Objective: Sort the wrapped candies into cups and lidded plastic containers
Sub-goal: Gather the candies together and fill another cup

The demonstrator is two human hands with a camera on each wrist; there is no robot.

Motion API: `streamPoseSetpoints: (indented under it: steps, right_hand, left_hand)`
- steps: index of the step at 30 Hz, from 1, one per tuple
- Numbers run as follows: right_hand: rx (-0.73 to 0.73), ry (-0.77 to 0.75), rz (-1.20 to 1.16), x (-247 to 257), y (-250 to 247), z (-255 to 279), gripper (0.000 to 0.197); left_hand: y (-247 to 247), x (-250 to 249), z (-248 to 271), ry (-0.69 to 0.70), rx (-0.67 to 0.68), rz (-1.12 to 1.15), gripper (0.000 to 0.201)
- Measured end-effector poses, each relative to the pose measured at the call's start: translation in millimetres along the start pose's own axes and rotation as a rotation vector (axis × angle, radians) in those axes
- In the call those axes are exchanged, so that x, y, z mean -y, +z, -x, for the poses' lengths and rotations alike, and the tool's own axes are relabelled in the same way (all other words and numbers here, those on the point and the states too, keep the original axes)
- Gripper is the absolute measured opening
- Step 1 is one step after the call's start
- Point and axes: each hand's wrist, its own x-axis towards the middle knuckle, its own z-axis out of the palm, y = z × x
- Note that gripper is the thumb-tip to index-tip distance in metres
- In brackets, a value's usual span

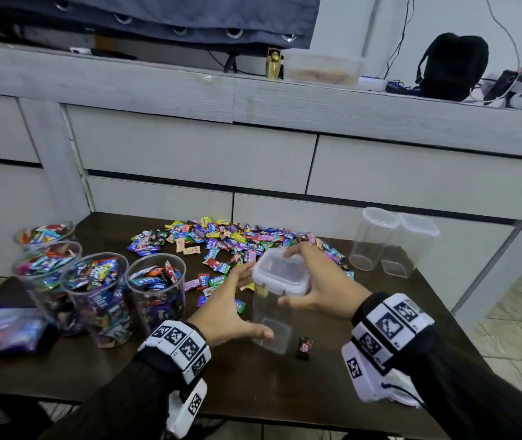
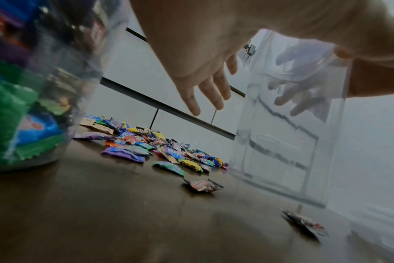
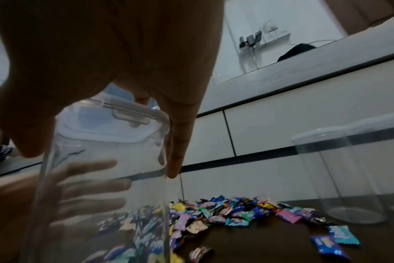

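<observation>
A tall clear square container (image 1: 274, 315) with a white clip lid (image 1: 280, 271) stands at the table's middle front. My right hand (image 1: 297, 277) grips the lid from the right, fingers over its far edge and the thumb on the near side. My left hand (image 1: 240, 303) lies against the container's left wall with straight, spread fingers and the thumb touching low on the front. The container (image 3: 101, 169) looks empty. Behind it spreads a pile of loose wrapped candies (image 1: 221, 242). Several clear cups (image 1: 156, 290) full of candies stand at the left.
Two empty lidded clear containers (image 1: 373, 239) stand at the back right. One dark candy (image 1: 304, 347) lies just right of the held container's base. A blue bag (image 1: 5, 328) lies at the left edge. Grey drawers (image 1: 189, 147) rise behind the dark table (image 1: 253, 392).
</observation>
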Motion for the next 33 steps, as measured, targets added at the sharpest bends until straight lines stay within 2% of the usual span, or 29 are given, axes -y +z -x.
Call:
streamPoseSetpoints:
  steps: [7, 12, 14, 17, 18, 20, 23, 26, 29, 33]
  right_hand:
    - [0.090, -0.020, -0.054, 13, 28, 3, 0.073]
    - [0.195, -0.029, -0.068, 20, 27, 4, 0.077]
    - [0.221, 0.024, -0.129, 21, 22, 0, 0.064]
    - [0.128, 0.171, -0.214, 22, 20, -15, 0.027]
    - [0.114, 0.213, -0.189, 22, 22, -22, 0.026]
    - [0.155, 0.267, -0.080, 22, 28, -33, 0.040]
    - [0.226, 0.304, 0.083, 23, 35, -45, 0.050]
    - [0.286, 0.357, 0.095, 25, 34, -50, 0.043]
    - [0.315, 0.392, 0.049, 25, 34, -52, 0.027]
    - [0.304, 0.319, 0.170, 25, 35, -51, 0.025]
  left_hand:
    - [2, 12, 12, 0.057, -0.066, 0.102, 0.118]
    - [16, 17, 10, 0.077, -0.039, 0.262, 0.102]
    - [19, 20, 9, 0.075, -0.034, 0.293, 0.099]
    - [22, 24, 7, 0.039, -0.048, 0.331, 0.096]
    - [24, 24, 7, 0.027, -0.041, 0.336, 0.094]
    - [28, 22, 8, 0.014, -0.018, 0.322, 0.094]
    - [33, 20, 8, 0.017, -0.007, 0.310, 0.104]
    - [35, 20, 8, 0.017, -0.004, 0.302, 0.106]
    - [35, 22, 8, 0.020, 0.007, 0.297, 0.105]
    - [36, 21, 9, 0.029, -0.003, 0.308, 0.105]
